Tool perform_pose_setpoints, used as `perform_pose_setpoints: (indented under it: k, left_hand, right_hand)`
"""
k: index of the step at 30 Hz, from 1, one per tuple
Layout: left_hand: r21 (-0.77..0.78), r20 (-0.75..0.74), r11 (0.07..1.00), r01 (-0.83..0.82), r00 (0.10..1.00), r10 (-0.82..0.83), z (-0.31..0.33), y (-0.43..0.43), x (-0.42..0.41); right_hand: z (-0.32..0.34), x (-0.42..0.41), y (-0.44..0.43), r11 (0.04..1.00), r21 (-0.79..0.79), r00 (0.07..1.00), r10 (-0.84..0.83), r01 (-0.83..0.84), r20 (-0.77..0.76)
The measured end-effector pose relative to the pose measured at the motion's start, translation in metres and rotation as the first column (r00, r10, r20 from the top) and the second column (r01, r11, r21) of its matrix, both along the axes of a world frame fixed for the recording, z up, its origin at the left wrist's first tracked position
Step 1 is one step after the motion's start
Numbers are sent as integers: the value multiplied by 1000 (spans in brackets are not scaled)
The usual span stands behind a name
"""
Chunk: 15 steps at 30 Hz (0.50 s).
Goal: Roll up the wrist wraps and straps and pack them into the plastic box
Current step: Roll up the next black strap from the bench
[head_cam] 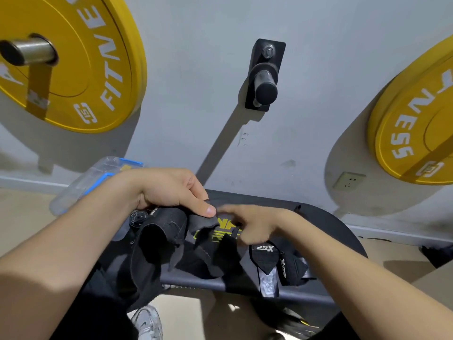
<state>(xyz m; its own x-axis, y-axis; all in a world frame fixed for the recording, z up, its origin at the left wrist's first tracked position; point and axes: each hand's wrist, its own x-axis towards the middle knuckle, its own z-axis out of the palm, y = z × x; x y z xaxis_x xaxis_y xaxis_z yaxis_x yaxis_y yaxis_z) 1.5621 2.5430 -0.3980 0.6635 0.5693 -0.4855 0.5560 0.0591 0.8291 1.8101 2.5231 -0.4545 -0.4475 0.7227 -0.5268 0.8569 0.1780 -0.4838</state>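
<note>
My left hand [171,190] grips a black strap [169,231] with its thumb pressed on the fabric; the strap hangs loosely down over the bench's near edge. My right hand [252,224], blurred, reaches in with its fingers on the strap's end near yellow lettering [220,229]. A black wrist wrap with white "XTEP" lettering [267,258] lies on the dark bench [326,231] under my right forearm. The clear plastic box with blue clips [98,177] stands behind my left wrist, partly hidden.
Yellow weight plates hang on the wall at left [73,65] and right [416,133]. A bare black peg [264,79] juts from the wall between them. A wall socket [349,181] sits low right. A white shoe [149,322] shows below the bench.
</note>
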Motion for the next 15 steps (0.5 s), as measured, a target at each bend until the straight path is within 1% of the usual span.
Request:
perform_pose_setpoints:
  k: [1, 2, 3, 4, 5, 7, 8, 10, 12, 15]
  left_hand:
    - [-6, 9, 1000, -7, 1000, 7, 0, 0, 0]
    - [-8, 17, 1000, -16, 1000, 16, 0, 0, -1]
    - [-7, 26, 1000, -30, 999, 30, 0, 0, -1]
    - [-9, 35, 999, -45, 998, 45, 0, 0, -1]
    - [-15, 45, 999, -44, 998, 45, -1, 0, -2]
    - [-6, 43, 999, -53, 998, 53, -1, 1, -2]
    - [17, 35, 996, -91, 995, 90, -2, 1, -2]
    - [92, 54, 967, -240, 970, 235, -5, 3, 1]
    - [169, 114, 889, -426, 904, 412, -8, 6, 4]
    - [227, 177, 781, -582, 813, 555, -11, 11, 7]
  right_hand:
    - [5, -2, -2, 1000, 3, 976, -26, 27, -216]
    - [11, -5, -5, 997, -56, 911, -64, 45, -408]
    - [16, -8, -7, 992, -119, 836, -100, 42, -540]
    - [20, -12, -10, 988, -151, 783, -127, 43, -609]
    - [22, -13, -11, 988, -147, 746, -132, 47, -652]
    - [24, -11, -13, 995, -50, 756, -95, 82, -647]
    - [24, -8, -13, 995, -17, 770, -86, 96, -633]
    - [24, -3, -13, 990, -48, 754, -134, 135, -643]
    - [25, 0, -14, 973, -140, 666, -227, 182, -710]
    - [28, -1, -16, 944, -246, 509, -326, 219, -797]
